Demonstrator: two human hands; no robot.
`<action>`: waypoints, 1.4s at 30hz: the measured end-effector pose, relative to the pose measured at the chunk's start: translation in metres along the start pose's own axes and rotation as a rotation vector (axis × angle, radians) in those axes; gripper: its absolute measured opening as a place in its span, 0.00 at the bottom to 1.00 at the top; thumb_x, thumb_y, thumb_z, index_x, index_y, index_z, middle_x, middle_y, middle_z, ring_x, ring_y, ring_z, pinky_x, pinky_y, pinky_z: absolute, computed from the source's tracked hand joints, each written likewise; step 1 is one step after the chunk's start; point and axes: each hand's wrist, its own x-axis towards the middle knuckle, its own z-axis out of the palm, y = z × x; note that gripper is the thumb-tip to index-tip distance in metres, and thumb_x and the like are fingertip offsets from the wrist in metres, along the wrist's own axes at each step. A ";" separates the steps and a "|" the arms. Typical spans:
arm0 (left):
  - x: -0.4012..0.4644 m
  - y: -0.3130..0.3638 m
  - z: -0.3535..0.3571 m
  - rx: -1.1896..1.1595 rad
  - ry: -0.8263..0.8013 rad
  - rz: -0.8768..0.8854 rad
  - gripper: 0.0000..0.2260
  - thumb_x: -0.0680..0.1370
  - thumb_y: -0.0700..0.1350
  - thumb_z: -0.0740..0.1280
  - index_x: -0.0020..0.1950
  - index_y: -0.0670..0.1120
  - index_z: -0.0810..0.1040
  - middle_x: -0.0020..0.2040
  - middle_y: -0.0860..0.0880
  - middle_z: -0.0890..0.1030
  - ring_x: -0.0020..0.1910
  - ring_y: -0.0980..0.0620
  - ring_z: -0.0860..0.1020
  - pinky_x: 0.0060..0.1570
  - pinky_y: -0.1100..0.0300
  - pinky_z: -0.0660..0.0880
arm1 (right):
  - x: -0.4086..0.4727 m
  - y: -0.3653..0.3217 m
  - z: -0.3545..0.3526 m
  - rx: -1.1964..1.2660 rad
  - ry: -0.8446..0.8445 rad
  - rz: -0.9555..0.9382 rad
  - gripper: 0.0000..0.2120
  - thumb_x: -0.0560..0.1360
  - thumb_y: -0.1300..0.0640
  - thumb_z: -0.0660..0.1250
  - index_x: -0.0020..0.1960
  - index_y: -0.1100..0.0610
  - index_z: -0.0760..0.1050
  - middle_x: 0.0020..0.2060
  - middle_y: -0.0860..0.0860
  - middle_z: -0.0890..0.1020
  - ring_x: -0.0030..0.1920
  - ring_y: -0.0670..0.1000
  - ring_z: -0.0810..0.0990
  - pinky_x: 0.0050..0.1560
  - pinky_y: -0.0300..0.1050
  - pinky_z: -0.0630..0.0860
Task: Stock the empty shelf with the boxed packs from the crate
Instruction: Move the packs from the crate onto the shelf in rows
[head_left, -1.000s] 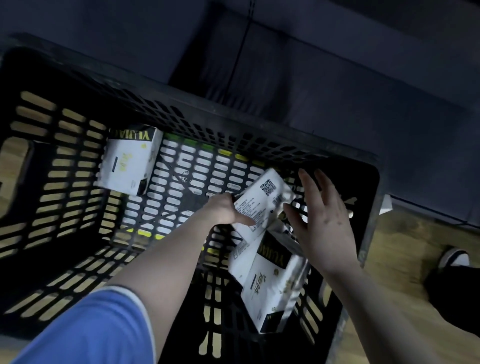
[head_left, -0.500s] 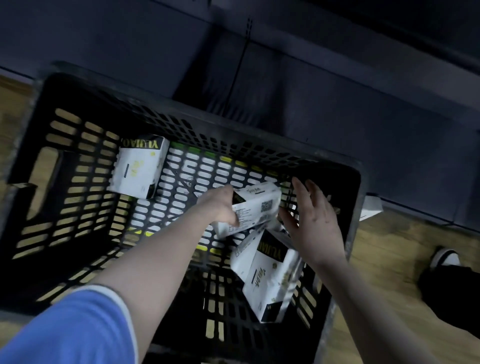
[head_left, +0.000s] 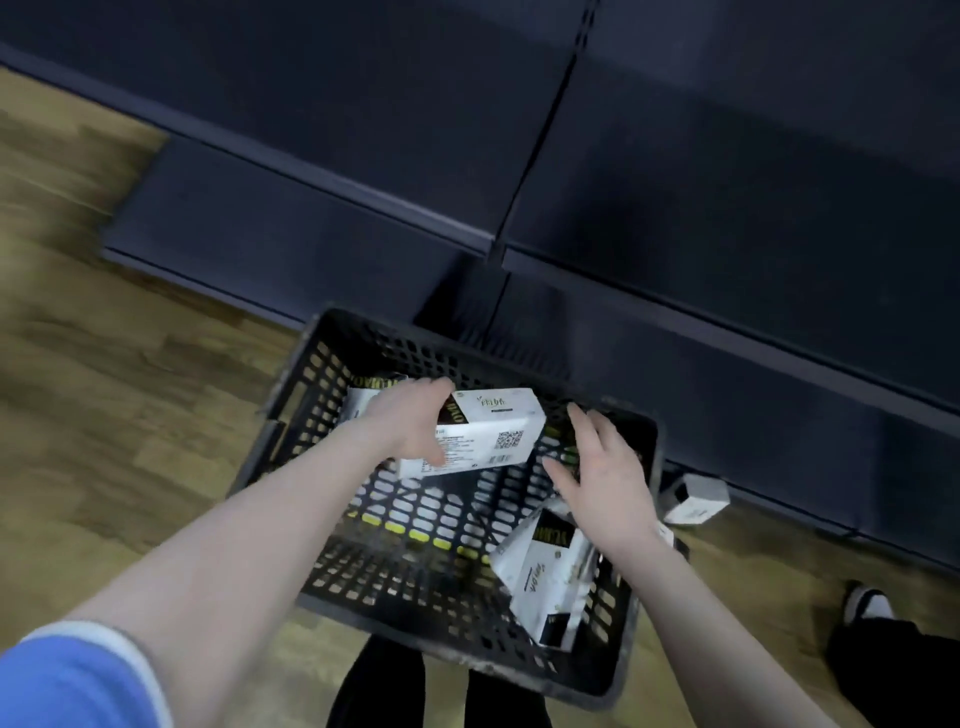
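A black slotted crate (head_left: 291, 415) stands on the floor in front of a dark shelf unit (head_left: 727, 218). My left hand (head_left: 415, 423) grips one white boxed pack (head_left: 493, 431) by its left end and holds it above the crate. My right hand (head_left: 605, 467) hovers just right of that pack with its fingers spread and nothing in it. Another white pack (head_left: 545, 571) leans in the crate's near right corner. A further pack (head_left: 358, 400) at the crate's far left is mostly hidden behind my left hand.
A small white box (head_left: 696, 499) lies on the wooden floor (head_left: 104, 415) beside the crate's right wall, at the foot of the shelf. My legs stand behind the crate, with one shoe (head_left: 867, 605) at the right.
The view has pulled back and up from the crate. My left hand has lifted the pack out of the pile and turned it level. My right hand has come off the packs.
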 end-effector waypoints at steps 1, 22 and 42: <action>-0.011 -0.001 -0.012 0.011 0.032 0.013 0.34 0.64 0.51 0.77 0.66 0.46 0.66 0.59 0.47 0.75 0.58 0.46 0.72 0.50 0.54 0.73 | -0.005 -0.006 -0.010 -0.006 0.016 -0.016 0.31 0.78 0.46 0.60 0.76 0.54 0.53 0.73 0.56 0.60 0.72 0.55 0.60 0.71 0.47 0.57; -0.219 0.047 -0.303 0.171 0.345 0.295 0.27 0.62 0.50 0.78 0.57 0.51 0.70 0.49 0.56 0.75 0.48 0.53 0.75 0.47 0.57 0.74 | -0.088 -0.157 -0.262 0.034 0.392 -0.178 0.36 0.75 0.41 0.63 0.76 0.51 0.51 0.75 0.52 0.56 0.73 0.53 0.57 0.71 0.47 0.58; -0.306 0.154 -0.437 0.223 0.649 0.373 0.28 0.62 0.51 0.78 0.58 0.52 0.70 0.50 0.58 0.76 0.50 0.55 0.75 0.50 0.55 0.75 | -0.111 -0.154 -0.450 0.014 0.567 -0.433 0.38 0.73 0.40 0.65 0.76 0.48 0.52 0.73 0.47 0.59 0.71 0.49 0.61 0.68 0.46 0.62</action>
